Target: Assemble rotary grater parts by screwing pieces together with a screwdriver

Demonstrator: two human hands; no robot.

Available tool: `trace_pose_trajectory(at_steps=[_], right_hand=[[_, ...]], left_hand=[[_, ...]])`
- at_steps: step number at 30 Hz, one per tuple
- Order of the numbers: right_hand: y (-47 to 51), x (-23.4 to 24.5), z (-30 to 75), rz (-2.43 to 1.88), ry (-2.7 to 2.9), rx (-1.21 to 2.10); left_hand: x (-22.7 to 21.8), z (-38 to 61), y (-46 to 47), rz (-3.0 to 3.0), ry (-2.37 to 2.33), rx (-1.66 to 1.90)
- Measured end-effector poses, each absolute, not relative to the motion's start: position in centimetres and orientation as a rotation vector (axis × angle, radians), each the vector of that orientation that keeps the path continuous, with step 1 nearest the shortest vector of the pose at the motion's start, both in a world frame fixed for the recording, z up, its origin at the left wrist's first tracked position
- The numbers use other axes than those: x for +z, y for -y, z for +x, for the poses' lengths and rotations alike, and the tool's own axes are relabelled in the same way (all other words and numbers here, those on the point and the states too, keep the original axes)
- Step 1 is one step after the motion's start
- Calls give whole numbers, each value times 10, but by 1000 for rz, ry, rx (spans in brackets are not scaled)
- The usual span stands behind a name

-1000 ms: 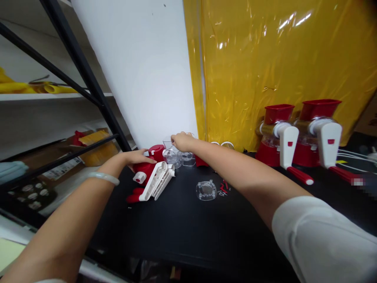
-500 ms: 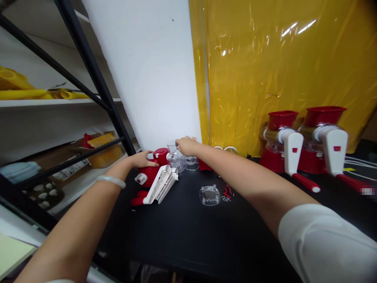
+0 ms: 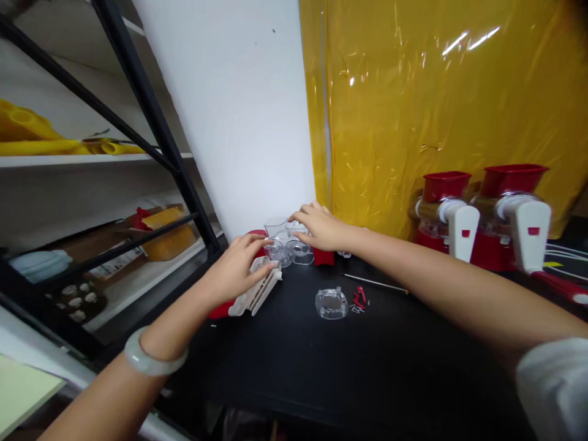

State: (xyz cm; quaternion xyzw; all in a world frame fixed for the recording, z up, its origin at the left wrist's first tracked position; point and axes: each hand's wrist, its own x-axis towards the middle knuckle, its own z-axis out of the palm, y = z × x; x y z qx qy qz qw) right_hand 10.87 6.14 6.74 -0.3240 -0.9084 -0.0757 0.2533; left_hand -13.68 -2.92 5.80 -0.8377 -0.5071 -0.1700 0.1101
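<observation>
Housings (image 3: 281, 252): clear plastic, grouped together at the back part of the black table (image 3: 294, 367), before the white panel (image 3: 234, 122).
Right hand (image 3: 321, 228): mine, it reaches over their rims from the right side, with thumb and forefinger apart; whether it grips one rim, I cannot tell from my distance.
Left hand (image 3: 241, 260): it is spread wide, thumb away from the fingers, above the white crank arms (image 3: 257, 296); whether it touches them, I cannot tell.
Crank arms: they lie side by side and slanting, nearer to me, with a red grip (image 3: 222, 310) at the lower end.
Red part (image 3: 324, 256): just beside the housings, partly hidden below my right hand.
Clear plate (image 3: 331, 304): flat on the table; small red pieces (image 3: 361, 295) lie just to its right.
Rod (image 3: 374, 282): thin, behind those pieces, near my right forearm.
Rotary graters (image 3: 514, 211): two, assembled, well apart at the right, before the yellow curtain (image 3: 390, 122).
</observation>
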Motion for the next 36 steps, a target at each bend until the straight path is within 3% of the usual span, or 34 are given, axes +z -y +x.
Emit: trace_pose_trajectory(at_steps=[8,18,32,36], right_hand=[[-22,4,199,-907,2614,5],[1,-45,263,-966,2356,103],[16,-50,256,-932,2354,77],[17,-53,253,-939,2394,75]], left_hand=[[31,-36,48,-2804,1261,-84],[2,3,-21,-2981,1235,-21],[-15,-4,-20,-3090,1148,-928],[-9,-14,-26,-3026,1212,-950]])
